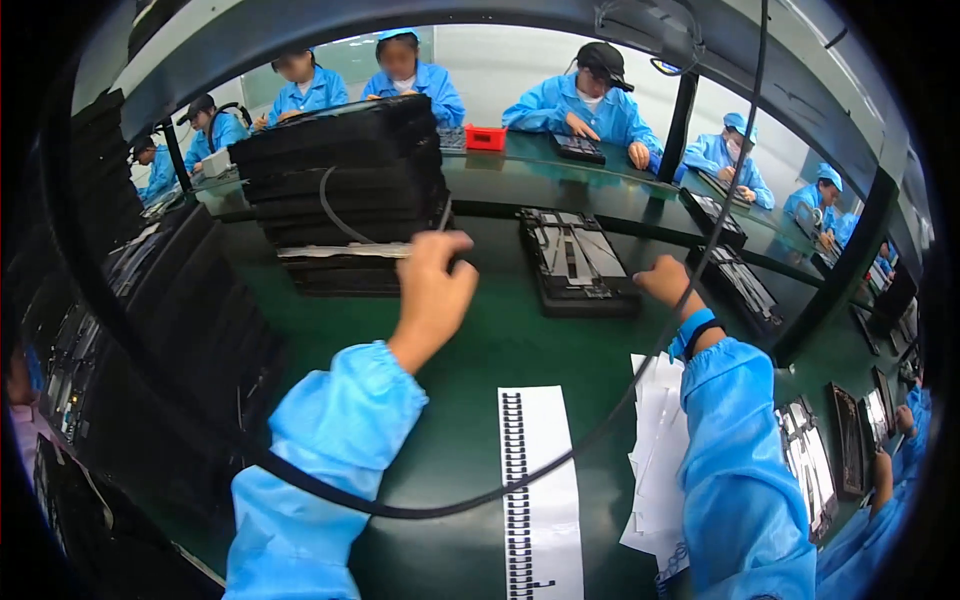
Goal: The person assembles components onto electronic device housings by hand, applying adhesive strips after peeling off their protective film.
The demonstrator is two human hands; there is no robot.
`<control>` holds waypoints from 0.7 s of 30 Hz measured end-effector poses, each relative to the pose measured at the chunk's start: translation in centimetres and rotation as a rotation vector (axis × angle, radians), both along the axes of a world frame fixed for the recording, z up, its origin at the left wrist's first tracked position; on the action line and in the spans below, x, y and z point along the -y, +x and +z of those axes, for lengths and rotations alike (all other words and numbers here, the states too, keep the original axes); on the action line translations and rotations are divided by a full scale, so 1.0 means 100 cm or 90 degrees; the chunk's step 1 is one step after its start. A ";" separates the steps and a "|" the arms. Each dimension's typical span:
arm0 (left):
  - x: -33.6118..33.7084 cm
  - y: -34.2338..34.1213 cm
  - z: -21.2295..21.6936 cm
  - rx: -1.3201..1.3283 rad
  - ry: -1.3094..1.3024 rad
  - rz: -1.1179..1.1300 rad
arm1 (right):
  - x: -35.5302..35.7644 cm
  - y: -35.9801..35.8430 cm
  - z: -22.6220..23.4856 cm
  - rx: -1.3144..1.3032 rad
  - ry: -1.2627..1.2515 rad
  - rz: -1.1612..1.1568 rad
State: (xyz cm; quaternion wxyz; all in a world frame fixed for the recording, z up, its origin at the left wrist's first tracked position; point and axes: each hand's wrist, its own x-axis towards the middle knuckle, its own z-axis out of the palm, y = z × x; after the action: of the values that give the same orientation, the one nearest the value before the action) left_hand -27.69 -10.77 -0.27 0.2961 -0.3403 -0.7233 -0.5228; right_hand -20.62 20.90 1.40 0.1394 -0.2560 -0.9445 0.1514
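Note:
My left hand (436, 290) is raised at the right side of a tall stack of black trays (345, 180). Its thumb and forefinger are apart, with nothing visible between them. A black tray (585, 300) holding a flat device with silvery parts lies to the right of the stack. Beside that tray's right edge is my right hand (668, 281), its fingers curled and their tips close to the edge. Whether they grip anything is hidden. A blue band with a dark strap (697, 334) circles my right wrist.
A spiral-bound pad (545, 490) and loose white papers (657, 450) lie on the green table. A black cable (420, 513) loops across the view. More black trays (180, 330) are piled at left. Co-workers in blue sit behind a raised shelf with a red bin (486, 138).

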 end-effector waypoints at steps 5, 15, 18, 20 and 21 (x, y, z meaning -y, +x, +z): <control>-0.078 -0.029 -0.036 0.528 -0.163 0.005 | 0.013 -0.003 -0.034 -0.036 -0.130 0.021; -0.101 0.015 -0.004 0.811 0.206 -0.343 | 0.037 -0.006 -0.033 -0.493 -0.297 -0.071; -0.104 0.063 0.021 0.762 0.439 -0.441 | 0.067 0.018 0.014 -0.805 -0.681 -0.013; -0.111 0.095 0.034 0.624 0.552 -0.450 | 0.082 0.034 0.031 -0.872 -0.796 0.063; -0.112 0.106 0.041 0.575 0.552 -0.451 | 0.089 0.049 0.039 -0.813 -0.846 0.126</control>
State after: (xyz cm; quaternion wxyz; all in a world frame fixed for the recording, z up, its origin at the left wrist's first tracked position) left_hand -17.12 0.45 3.84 -0.1106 -0.1570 -0.3487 -0.9173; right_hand -15.72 12.02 5.26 0.4440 -0.0697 -0.4254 0.7855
